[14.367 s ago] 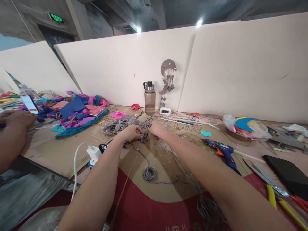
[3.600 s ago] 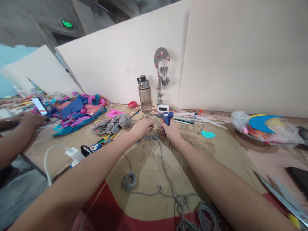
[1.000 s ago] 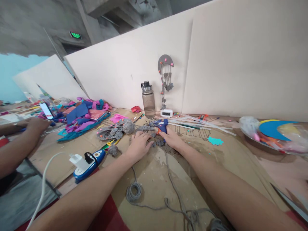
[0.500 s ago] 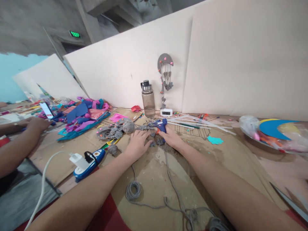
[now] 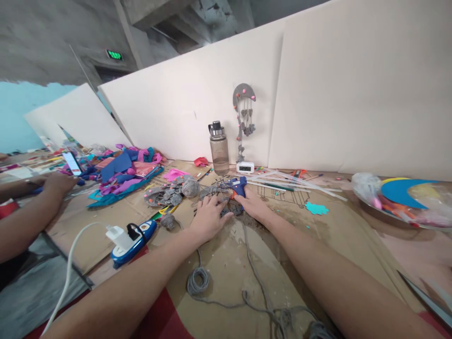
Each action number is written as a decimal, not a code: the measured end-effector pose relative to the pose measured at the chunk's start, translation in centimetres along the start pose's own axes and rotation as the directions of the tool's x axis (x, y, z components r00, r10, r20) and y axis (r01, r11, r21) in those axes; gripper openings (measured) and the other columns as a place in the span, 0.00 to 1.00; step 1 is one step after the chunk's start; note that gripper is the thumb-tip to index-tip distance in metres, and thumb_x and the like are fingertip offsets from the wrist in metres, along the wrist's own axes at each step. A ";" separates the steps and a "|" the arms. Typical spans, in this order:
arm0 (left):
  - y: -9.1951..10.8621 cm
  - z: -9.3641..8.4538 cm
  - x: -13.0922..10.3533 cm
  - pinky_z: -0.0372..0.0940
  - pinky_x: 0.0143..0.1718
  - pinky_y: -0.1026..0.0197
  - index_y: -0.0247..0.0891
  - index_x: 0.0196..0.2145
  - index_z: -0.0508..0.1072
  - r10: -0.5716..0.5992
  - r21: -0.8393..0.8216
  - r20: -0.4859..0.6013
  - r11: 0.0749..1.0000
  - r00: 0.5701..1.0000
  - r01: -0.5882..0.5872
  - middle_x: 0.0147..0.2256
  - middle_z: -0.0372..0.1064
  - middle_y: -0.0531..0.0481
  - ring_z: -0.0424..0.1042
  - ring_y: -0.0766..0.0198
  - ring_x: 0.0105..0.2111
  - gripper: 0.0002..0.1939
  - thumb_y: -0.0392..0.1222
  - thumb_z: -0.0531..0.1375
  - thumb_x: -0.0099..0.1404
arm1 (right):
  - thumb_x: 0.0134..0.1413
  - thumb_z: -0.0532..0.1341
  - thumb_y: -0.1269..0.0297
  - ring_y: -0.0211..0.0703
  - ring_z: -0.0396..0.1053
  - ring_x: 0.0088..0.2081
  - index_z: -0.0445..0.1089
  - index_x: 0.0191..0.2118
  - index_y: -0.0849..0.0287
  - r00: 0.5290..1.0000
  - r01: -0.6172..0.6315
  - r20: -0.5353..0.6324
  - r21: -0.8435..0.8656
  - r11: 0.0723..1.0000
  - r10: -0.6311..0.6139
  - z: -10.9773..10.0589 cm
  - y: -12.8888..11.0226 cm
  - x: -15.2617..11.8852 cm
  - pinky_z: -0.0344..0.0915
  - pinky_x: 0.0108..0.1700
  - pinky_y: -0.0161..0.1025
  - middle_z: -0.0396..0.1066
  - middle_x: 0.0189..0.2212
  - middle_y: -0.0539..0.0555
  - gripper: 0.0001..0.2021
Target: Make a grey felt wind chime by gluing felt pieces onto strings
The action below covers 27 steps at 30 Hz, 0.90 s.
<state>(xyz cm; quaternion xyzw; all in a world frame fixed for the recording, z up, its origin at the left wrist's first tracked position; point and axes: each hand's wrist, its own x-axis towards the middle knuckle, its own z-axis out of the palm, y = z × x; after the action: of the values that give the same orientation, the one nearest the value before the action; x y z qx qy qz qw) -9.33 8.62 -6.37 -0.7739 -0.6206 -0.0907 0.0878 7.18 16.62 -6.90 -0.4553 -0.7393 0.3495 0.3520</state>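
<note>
My right hand point(image 5: 254, 203) is wrapped round a blue glue gun point(image 5: 239, 185), whose orange part shows near my fingers. My left hand point(image 5: 209, 219) lies palm down over small grey felt pieces point(image 5: 231, 207), its fingers stretched and thumb out to the right. What lies under its fingertips is partly hidden. Left of that hand are a ball of grey yarn point(image 5: 190, 187), a grey decorated felt piece with pink and orange dots point(image 5: 160, 195) and a smaller yarn ball point(image 5: 168, 221). Grey yarn point(image 5: 197, 281) lies coiled and trailing in front of my hands.
A water bottle point(image 5: 219, 153) and a small white digital clock point(image 5: 245, 167) stand by the white board. Clear glue sticks point(image 5: 300, 181) lie to the right. A blue power strip point(image 5: 136, 245) sits on the left, near another person's arm point(image 5: 42, 207). Scissors point(image 5: 423, 294) lie front right.
My left hand has shifted slightly to the right over the grey pieces. My right hand stays on the glue gun, and the whole view has moved a little.
</note>
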 end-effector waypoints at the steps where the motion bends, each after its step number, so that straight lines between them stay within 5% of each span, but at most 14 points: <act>1: 0.0 0.0 0.0 0.57 0.49 0.46 0.45 0.57 0.67 0.002 -0.001 0.002 1.000 1.000 -0.002 0.50 0.64 0.41 0.61 0.48 0.49 0.28 0.59 0.45 0.67 | 0.55 0.54 0.63 0.51 0.68 0.45 0.65 0.50 0.59 1.000 -0.001 0.005 -0.008 1.000 0.001 0.0 0.0 0.0 0.62 0.49 0.45 0.72 0.45 0.59 0.17; 8: 0.2 -0.5 -0.1 0.57 0.49 0.46 0.45 0.57 0.67 -0.003 -0.014 0.026 1.000 1.000 0.003 0.51 0.63 0.42 0.60 0.48 0.50 0.27 0.59 0.47 0.67 | 0.52 0.54 0.66 0.46 0.68 0.46 0.65 0.47 0.58 0.997 0.042 -0.073 0.153 0.987 -0.031 0.2 0.5 0.0 0.61 0.52 0.42 0.73 0.43 0.54 0.15; 12: 0.2 -0.4 -0.2 0.57 0.49 0.45 0.45 0.57 0.66 -0.006 -0.010 0.020 1.000 1.000 0.006 0.51 0.63 0.41 0.60 0.47 0.51 0.27 0.59 0.47 0.67 | 0.49 0.55 0.65 0.44 0.68 0.43 0.66 0.45 0.55 0.984 0.015 -0.174 0.243 0.970 0.029 -0.4 0.5 -0.1 0.64 0.46 0.40 0.73 0.43 0.52 0.15; 18: 0.3 -0.5 -0.1 0.56 0.50 0.46 0.45 0.58 0.64 -0.017 0.001 0.045 1.000 0.999 0.017 0.54 0.61 0.42 0.59 0.48 0.53 0.27 0.59 0.46 0.67 | 0.40 0.56 0.72 0.36 0.67 0.28 0.64 0.44 0.57 0.993 -0.120 0.044 0.468 0.876 0.113 -2.6 1.3 0.5 0.60 0.26 0.31 0.75 0.36 0.51 0.19; 27: 0.4 -0.5 -0.3 0.56 0.51 0.47 0.42 0.57 0.63 -0.015 -0.014 0.013 1.000 1.000 0.015 0.53 0.63 0.43 0.59 0.50 0.53 0.26 0.58 0.47 0.68 | 0.40 0.56 0.75 0.31 0.64 0.23 0.62 0.42 0.59 0.986 -0.164 0.053 0.457 0.874 0.157 -2.8 1.7 0.6 0.59 0.23 0.29 0.75 0.34 0.51 0.18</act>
<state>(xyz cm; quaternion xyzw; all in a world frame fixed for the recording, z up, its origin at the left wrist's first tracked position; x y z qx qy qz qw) -9.01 8.14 -5.96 -0.7702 -0.6265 -0.0907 0.0778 10.06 18.33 -6.79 -0.4165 -0.5977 0.5456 0.4143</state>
